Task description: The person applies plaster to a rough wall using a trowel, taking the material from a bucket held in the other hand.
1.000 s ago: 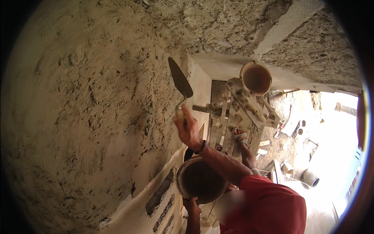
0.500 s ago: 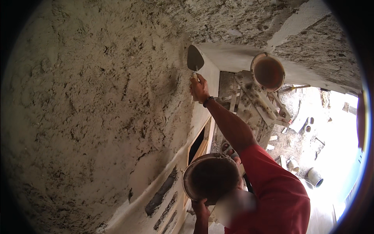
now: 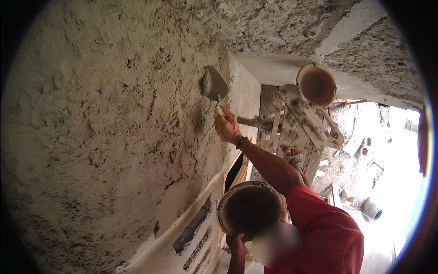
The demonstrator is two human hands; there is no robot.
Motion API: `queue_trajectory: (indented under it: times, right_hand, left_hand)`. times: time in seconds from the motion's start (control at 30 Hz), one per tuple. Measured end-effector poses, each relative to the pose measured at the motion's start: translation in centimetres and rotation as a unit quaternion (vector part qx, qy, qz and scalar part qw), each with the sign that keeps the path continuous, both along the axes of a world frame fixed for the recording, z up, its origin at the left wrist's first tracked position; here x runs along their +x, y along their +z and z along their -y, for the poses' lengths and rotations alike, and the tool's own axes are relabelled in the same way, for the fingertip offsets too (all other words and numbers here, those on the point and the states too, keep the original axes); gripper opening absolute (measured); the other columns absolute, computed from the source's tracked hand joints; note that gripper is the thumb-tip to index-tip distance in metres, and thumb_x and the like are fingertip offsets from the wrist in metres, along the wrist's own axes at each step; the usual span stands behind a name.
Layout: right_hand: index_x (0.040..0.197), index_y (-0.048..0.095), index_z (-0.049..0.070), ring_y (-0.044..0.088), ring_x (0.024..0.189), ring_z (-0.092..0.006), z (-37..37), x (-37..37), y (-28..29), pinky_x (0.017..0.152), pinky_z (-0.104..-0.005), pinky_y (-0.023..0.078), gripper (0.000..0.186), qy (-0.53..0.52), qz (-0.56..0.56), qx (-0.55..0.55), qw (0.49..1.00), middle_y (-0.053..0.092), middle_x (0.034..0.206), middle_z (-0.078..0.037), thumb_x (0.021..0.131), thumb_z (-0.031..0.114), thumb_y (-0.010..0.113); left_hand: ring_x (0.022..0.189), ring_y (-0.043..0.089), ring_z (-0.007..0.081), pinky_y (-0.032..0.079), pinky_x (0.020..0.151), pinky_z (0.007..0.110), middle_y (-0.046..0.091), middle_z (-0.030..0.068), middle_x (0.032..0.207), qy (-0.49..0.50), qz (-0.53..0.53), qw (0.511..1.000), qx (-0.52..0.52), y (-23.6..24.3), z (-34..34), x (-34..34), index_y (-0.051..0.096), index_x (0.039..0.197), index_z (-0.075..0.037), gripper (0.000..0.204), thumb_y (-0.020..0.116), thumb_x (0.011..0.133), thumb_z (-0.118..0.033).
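Observation:
Neither of my own hands shows in the head view. A co-worker in a red shirt (image 3: 326, 233) stands below me, close to a rough plastered wall (image 3: 105, 128). The co-worker's raised hand (image 3: 226, 128), with a dark wristband, grips a trowel (image 3: 213, 84). The blade carries wet mortar and lies against the wall. The co-worker's other hand (image 3: 237, 244) props up a round pan (image 3: 248, 209), dark inside, near the shoulder.
A wooden scaffold (image 3: 296, 118) stands at the right with a second round pan (image 3: 316, 86) on top and a sandalled foot (image 3: 293, 156) on it. The bright ground beyond holds a bucket (image 3: 372, 209) and rubble. A door opening (image 3: 235, 171) sits beside the wall.
The co-worker's arm has swung the trowel from the air beside the wall up onto the plaster. The pan stays near the shoulder. My view has shifted slightly.

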State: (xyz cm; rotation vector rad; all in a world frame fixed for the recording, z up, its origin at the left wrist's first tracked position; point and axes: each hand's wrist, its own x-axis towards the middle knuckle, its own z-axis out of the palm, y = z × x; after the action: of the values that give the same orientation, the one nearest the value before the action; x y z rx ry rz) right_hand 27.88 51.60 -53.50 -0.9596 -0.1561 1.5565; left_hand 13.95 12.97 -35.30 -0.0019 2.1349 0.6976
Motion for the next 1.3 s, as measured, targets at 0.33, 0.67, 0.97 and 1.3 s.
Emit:
queue_trajectory:
  times: [0.33, 0.67, 0.97, 1.3]
  right_hand:
    - [0.118, 0.046, 0.011, 0.056, 0.057, -0.0183, 4.5, 10.4, 9.0, 0.048, -0.0321, 0.049, 0.027, -0.187, -0.142, 0.014, 0.972, 0.057, 0.078, -0.009, 0.093, 0.023, 0.045]
    - [0.118, 0.047, 0.006, 0.053, 0.057, -0.0109, -0.6, 17.4, 6.0, 0.048, -0.0252, 0.046, 0.028, -0.499, 0.212, 0.047, 0.839, 0.056, 0.074, -0.003, 0.098, 0.025, 0.053]
    - [0.135, 0.045, 0.002, 0.06, 0.063, -0.0178, -6.3, 4.7, 2.8, 0.055, -0.0349, 0.05, 0.05, -0.156, 0.309, 0.009, 0.938, 0.065, 0.084, -0.014, 0.091, 0.021, 0.058]
    - [0.121, 0.055, 0.004, 0.053, 0.053, -0.0124, -10.6, 9.2, -3.6, 0.045, -0.0299, 0.045, 0.035, -0.009, 0.098, -0.031, 0.995, 0.056, 0.071, -0.005, 0.09, 0.02, 0.054]
  left_hand:
    - [0.096, 0.058, 0.0198, 0.047, 0.078, 0.029, 0.06, 0.0042, 0.11, -0.069, 0.01, 0.997, 0.046, -0.5, -2.5, 0.1, 0.054, 0.121, -0.008, 0.063, 0.063, 0.061, 0.01]
    - [0.1, 0.059, 0.0242, 0.047, 0.086, 0.033, 0.062, 0.0086, 0.112, -0.085, -0.016, 0.994, 0.066, -2.1, -2.5, -1.5, 0.054, 0.125, -0.005, 0.067, 0.062, 0.059, 0.008]
    - [0.101, 0.059, 0.0237, 0.047, 0.086, 0.035, 0.061, 0.0078, 0.114, -0.064, -0.041, 0.997, 0.013, -2.9, -0.9, -1.9, 0.051, 0.128, -0.006, 0.072, 0.061, 0.058, 0.006]
    - [0.102, 0.058, 0.0234, 0.046, 0.089, 0.035, 0.061, 0.0073, 0.113, -0.038, -0.009, 0.999, -0.014, -1.5, -1.7, 1.7, 0.052, 0.125, -0.005, 0.07, 0.063, 0.057, 0.007]
